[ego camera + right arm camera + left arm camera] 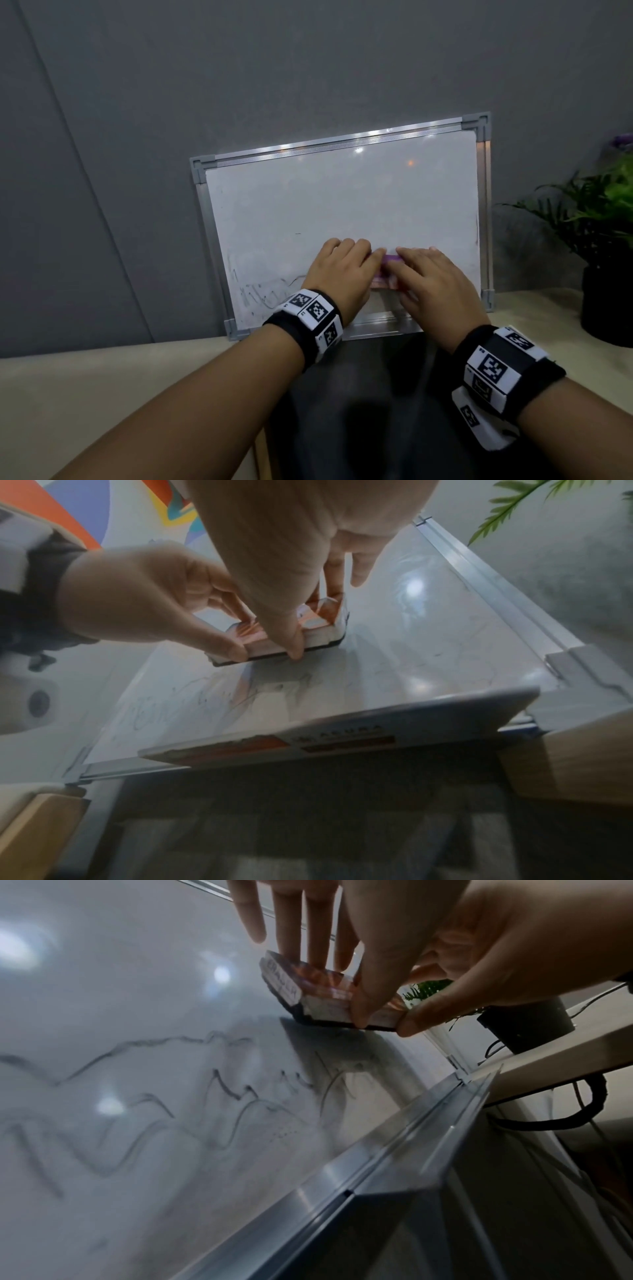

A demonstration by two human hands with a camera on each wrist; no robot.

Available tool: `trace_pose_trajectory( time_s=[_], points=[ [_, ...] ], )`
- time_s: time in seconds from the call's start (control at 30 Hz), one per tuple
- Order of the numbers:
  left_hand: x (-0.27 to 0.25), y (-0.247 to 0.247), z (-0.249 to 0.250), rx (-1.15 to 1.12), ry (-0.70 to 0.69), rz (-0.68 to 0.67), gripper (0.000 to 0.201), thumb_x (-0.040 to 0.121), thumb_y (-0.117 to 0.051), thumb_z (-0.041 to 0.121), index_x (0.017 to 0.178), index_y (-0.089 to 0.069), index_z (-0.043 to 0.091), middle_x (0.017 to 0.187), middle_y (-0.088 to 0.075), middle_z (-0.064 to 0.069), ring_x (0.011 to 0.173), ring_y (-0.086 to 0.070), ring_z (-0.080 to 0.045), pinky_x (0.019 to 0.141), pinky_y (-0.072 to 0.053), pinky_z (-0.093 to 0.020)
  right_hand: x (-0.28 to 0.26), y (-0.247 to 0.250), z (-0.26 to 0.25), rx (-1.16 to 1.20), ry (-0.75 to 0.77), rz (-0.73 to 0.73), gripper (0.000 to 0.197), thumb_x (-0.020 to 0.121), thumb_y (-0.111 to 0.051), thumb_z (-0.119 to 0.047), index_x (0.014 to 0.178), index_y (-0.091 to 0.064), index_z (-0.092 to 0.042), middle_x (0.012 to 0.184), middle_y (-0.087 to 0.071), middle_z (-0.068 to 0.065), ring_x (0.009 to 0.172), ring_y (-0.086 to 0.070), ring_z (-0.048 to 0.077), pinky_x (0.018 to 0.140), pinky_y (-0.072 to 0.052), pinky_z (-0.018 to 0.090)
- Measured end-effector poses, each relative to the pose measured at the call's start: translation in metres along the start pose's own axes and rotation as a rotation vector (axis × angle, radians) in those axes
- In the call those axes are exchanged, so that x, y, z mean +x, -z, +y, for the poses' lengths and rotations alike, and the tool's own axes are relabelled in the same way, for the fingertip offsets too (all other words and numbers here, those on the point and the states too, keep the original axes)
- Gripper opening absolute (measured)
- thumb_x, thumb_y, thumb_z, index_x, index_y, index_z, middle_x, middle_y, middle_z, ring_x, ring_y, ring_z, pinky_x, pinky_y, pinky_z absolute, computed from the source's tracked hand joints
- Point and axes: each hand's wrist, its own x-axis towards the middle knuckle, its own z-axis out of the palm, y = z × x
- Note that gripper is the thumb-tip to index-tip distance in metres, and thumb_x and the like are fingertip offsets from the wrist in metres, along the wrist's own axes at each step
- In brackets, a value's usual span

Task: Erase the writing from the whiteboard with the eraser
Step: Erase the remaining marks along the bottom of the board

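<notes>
1. The whiteboard (342,205) stands on the bench (68,394), leaning against the grey wall (239,68).
2. The eraser (385,274) lies flat against the board's lower middle, between both hands.
3. The left hand (339,270) pinches the eraser's left end, thumb on its near edge, fingers (219,588) curled over the far edge.
4. The right hand (435,277) clamps the right end, fingers (318,920) stretched over its top.
5. Smeared writing (154,1110) remains left of the eraser, low on the board.
6. A potted plant (606,240) stands at the right.
</notes>
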Motion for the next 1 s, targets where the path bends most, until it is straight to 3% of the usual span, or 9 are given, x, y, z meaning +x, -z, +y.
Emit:
trace_pose_trajectory(
  time_s=[0.07,0.13,0.17,0.23,0.3,0.37,0.57,0.83,1.0],
  points=[
    [-0.001,0.002,-0.007,0.013,0.006,-0.044,0.058,0.069,-0.07,0.028,0.123,-0.06,0.011,0.101,-0.061,-0.005,0.087,-0.057,-0.026,0.087,-0.043,-0.04,-0.002,-0.004,0.002,-0.022,0.004,0.012,0.043,0.078,-0.071,-0.015,0.12,-0.064,-0.019,0.118,-0.061,0.014,0.102,-0.055,0.031,0.088,-0.046,0.04],
    [-0.002,0.006,-0.015,0.019,0.045,-0.109,0.073,0.069,-0.072,0.042,0.132,-0.052,0.011,0.12,-0.058,-0.007,0.104,-0.056,-0.028,0.099,-0.039,-0.042,-0.004,-0.007,0.007,-0.031,0.012,0.041,0.046,0.075,-0.075,-0.013,0.12,-0.065,-0.022,0.112,-0.062,0.015,0.093,-0.057,0.031,0.079,-0.048,0.039],
    [-0.002,0.01,-0.02,0.03,0.081,-0.157,0.08,0.074,-0.067,0.051,0.14,-0.043,0.011,0.135,-0.05,-0.009,0.119,-0.049,-0.028,0.107,-0.033,-0.044,-0.004,-0.007,0.011,-0.039,0.015,0.058,0.048,0.074,-0.076,-0.012,0.119,-0.066,-0.023,0.109,-0.062,0.015,0.087,-0.056,0.032,0.075,-0.047,0.039],
    [-0.001,0.016,-0.034,0.071,0.165,-0.239,0.089,0.084,-0.047,0.062,0.152,-0.016,0.013,0.159,-0.015,-0.007,0.144,-0.019,-0.025,0.118,-0.014,-0.045,-0.003,-0.003,0.018,-0.054,0.001,0.093,0.054,0.069,-0.078,-0.009,0.119,-0.067,-0.025,0.103,-0.062,0.015,0.078,-0.054,0.032,0.067,-0.046,0.039],
    [0.001,0.022,-0.052,0.101,0.258,-0.254,0.09,0.088,-0.034,0.065,0.152,0.005,0.016,0.16,0.012,-0.003,0.147,0.006,-0.022,0.119,-0.003,-0.047,-0.002,0.003,0.025,-0.057,-0.05,0.127,0.059,0.065,-0.081,-0.008,0.12,-0.067,-0.025,0.099,-0.061,0.016,0.074,-0.053,0.034,0.062,-0.044,0.037],
    [0.004,0.026,-0.073,0.127,0.335,-0.256,0.091,0.088,-0.029,0.066,0.151,0.014,0.016,0.157,0.023,-0.004,0.146,0.016,-0.021,0.119,0.001,-0.048,-0.001,0.005,0.028,-0.071,-0.089,0.136,0.06,0.065,-0.083,-0.01,0.121,-0.066,-0.026,0.097,-0.06,0.017,0.072,-0.052,0.034,0.059,-0.043,0.036],
    [0.004,0.03,-0.099,0.117,0.4,-0.276,0.089,0.089,-0.026,0.065,0.151,0.014,0.015,0.156,0.027,-0.001,0.145,0.018,-0.019,0.118,0.003,-0.049,-0.007,-0.006,0.025,-0.102,0.059,-0.009,0.057,0.064,-0.079,-0.007,0.112,-0.069,-0.035,0.085,-0.056,0.009,0.068,-0.048,0.028,0.058,-0.041,0.035],
    [0.007,0.034,-0.094,0.097,0.427,-0.301,0.087,0.089,-0.023,0.066,0.151,0.014,0.016,0.156,0.027,0.0,0.146,0.018,-0.019,0.118,0.005,-0.049,-0.001,0.011,0.03,-0.122,-0.08,0.055,0.049,0.068,-0.076,-0.007,0.109,-0.071,-0.034,0.086,-0.057,0.01,0.069,-0.047,0.03,0.058,-0.041,0.035],
    [0.007,0.036,-0.095,0.099,0.427,-0.305,0.087,0.089,-0.023,0.066,0.152,0.011,0.016,0.157,0.025,0.001,0.146,0.016,-0.019,0.118,0.005,-0.05,-0.006,0.009,0.021,-0.176,0.07,-0.148,0.047,0.069,-0.081,-0.021,0.108,-0.068,-0.044,0.076,-0.047,0.004,0.066,-0.045,0.028,0.058,-0.03,0.034]
  ],
)
